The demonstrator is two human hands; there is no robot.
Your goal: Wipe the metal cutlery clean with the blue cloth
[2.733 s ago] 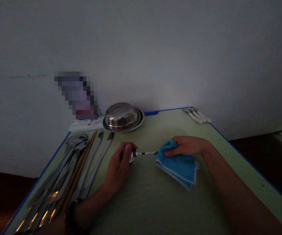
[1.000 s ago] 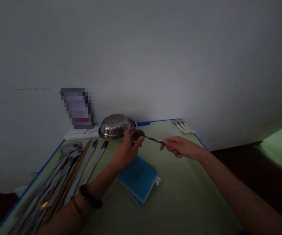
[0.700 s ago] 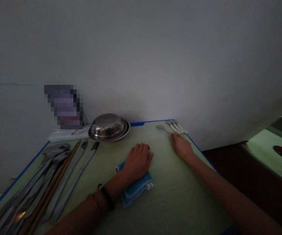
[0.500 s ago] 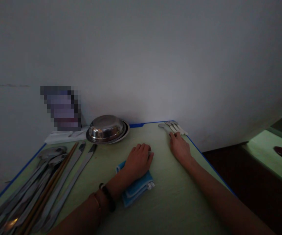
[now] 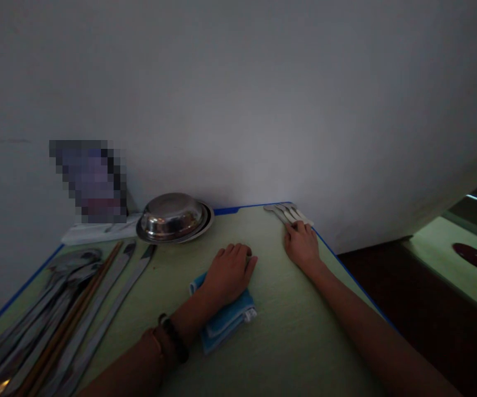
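My right hand (image 5: pixel 302 245) is at the table's far right corner, fingers closed on the near end of a metal piece of cutlery (image 5: pixel 276 212). Its rounded tip points to the back left, but whether it is a spoon or a knife is unclear. Beside it, several forks (image 5: pixel 294 209) with pale handles lie in a row. My left hand (image 5: pixel 230 273) rests on the table with fingers curled. Something small and greyish peeks out by its thumb, mostly hidden. Under the left wrist and palm lies a folded blue cloth (image 5: pixel 225 325) with a white tag.
Metal bowls (image 5: pixel 172 215) lie upside down, stacked, at the back. On the left are several ladles or large spoons (image 5: pixel 76 264), wooden chopsticks (image 5: pixel 83 309) and long metal-handled utensils (image 5: pixel 110 314). A blurred-out upright item (image 5: pixel 91 184) leans by the wall. The green tabletop (image 5: pixel 296 336) has a blue edge.
The camera view has shifted slightly, so the table's things appear a little further left. My right hand still grips the cutlery, whose tip has turned slightly; my left hand stays over the cloth.
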